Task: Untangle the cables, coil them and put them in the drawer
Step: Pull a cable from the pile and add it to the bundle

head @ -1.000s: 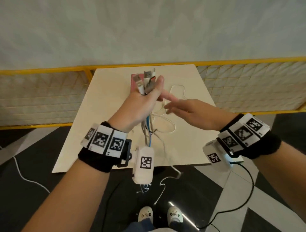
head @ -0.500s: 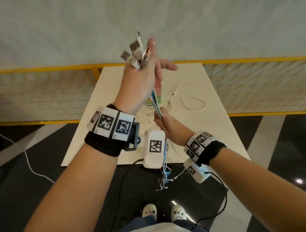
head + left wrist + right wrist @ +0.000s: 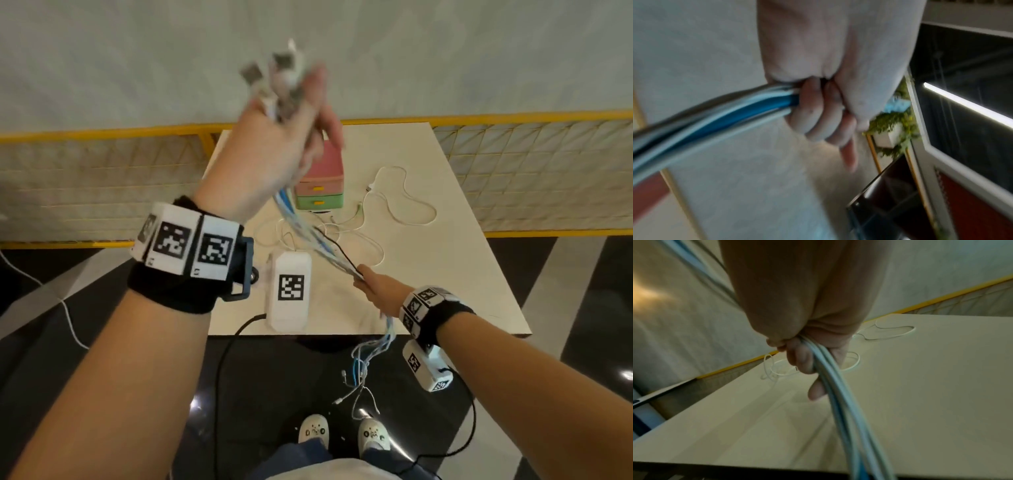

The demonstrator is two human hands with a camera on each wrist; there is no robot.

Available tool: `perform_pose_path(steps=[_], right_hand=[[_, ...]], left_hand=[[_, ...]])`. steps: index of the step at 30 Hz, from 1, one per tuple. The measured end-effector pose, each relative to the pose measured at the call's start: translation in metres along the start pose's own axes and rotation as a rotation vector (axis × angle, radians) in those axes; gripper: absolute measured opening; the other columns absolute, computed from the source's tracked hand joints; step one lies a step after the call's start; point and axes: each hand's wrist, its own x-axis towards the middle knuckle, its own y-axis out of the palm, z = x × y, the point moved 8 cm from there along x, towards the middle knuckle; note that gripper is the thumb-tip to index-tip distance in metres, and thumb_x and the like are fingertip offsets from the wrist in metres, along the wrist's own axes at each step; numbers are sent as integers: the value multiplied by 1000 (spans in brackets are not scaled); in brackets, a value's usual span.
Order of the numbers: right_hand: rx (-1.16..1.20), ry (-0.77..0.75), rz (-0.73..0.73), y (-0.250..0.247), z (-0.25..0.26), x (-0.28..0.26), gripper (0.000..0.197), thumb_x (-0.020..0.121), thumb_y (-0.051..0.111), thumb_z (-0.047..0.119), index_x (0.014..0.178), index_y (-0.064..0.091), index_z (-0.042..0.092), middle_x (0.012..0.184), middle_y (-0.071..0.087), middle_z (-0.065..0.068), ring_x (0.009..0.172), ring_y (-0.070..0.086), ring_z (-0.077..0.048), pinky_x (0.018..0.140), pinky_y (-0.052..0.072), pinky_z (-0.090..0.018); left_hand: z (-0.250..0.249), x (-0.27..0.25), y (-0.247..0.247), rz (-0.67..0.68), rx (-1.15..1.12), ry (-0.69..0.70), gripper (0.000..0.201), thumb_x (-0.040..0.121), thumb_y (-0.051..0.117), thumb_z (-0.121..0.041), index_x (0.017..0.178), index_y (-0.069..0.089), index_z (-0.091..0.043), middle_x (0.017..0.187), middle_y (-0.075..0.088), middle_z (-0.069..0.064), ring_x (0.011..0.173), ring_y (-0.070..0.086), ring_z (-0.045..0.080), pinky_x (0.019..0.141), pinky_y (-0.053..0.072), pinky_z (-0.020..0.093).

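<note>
My left hand [image 3: 274,144] is raised high and grips a bundle of white, blue and dark cables [image 3: 315,240] just below their USB plugs [image 3: 274,73], which stick up past my fingers. In the left wrist view the cables [image 3: 715,112] leave my curled fingers [image 3: 818,112]. The bundle runs taut down to my right hand [image 3: 375,291], which grips the cables [image 3: 830,373] low over the table's front; their loose ends [image 3: 363,373] dangle toward the floor. A small drawer unit [image 3: 320,183], pink over green, stands on the table with both drawers closed.
More thin white cables [image 3: 400,202] lie looped on the cream table [image 3: 462,260] right of and in front of the drawer unit. A yellow mesh fence [image 3: 102,178] runs behind the table. My feet [image 3: 342,433] stand on a dark glossy floor.
My left hand has lifted the plug ends from table height to high up. My right hand took hold of the bundle and slid down it toward me, pulling it straight.
</note>
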Motion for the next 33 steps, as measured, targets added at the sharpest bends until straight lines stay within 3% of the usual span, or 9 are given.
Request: perform_pose_path(steps=[3,6,8,13,17,21,25,28,33], right_hand=[[-102,-54,-59,-20,13,0,24,101,34,29,109,45,9,97,64,-11,79,58,-26,74,46,-35],[-167,-185,-107,-43,47,-6,24,101,38,27,102,53,8,83,55,3,74,51,-18,69,34,-26],[-185,-270,-160,-62,68,-12,23,99,43,24,99,59,6,80,53,4,73,50,-16,67,31,-22],[-8,-442,-270,-101,87,-27,5,93,54,13,97,53,9,73,52,18,67,53,11,61,36,-9],[132,-424,-309,-94,66,-23,9,99,36,25,98,38,16,73,47,1,56,44,-9,57,40,-21],[223,-230,-194,-54,20,-15,9,100,30,18,100,36,11,73,40,-1,61,40,-18,62,45,-36],[225,-153,18,-7,17,-6,13,102,29,18,94,35,10,78,43,-7,66,46,-20,67,49,-25],[-73,-67,275,29,-4,-5,20,94,52,32,107,46,17,106,59,-5,100,58,-24,95,46,-37],[-216,119,413,14,-36,-11,69,81,69,6,140,35,14,137,49,-5,127,45,-22,108,36,-35]], left_hand=[[44,-11,36,292,259,-129,31,96,49,-45,86,69,-24,88,74,10,58,58,21,60,49,25],[96,-24,68,491,492,-242,34,100,45,-40,117,68,-22,121,67,1,64,61,16,58,44,31],[124,-29,79,517,564,-274,34,102,44,-38,112,65,-13,96,70,5,50,58,11,55,46,28],[149,-29,80,544,568,-364,19,97,54,-23,81,64,-18,76,59,-6,76,56,19,61,38,25],[106,-15,54,270,542,-251,28,95,55,-46,90,70,-23,74,64,-2,63,56,13,57,41,27],[64,-2,10,16,365,-158,18,98,56,-28,90,68,-38,72,63,-8,60,53,10,58,41,29],[61,-4,24,182,551,-90,23,97,57,-30,77,66,-34,62,58,-9,49,49,-5,46,31,13],[82,-12,35,381,551,-245,40,96,56,-36,57,64,-32,59,63,-14,46,50,2,51,38,18],[124,-53,58,795,758,-494,40,94,53,-49,82,75,-18,65,66,-7,62,56,14,57,39,25]])
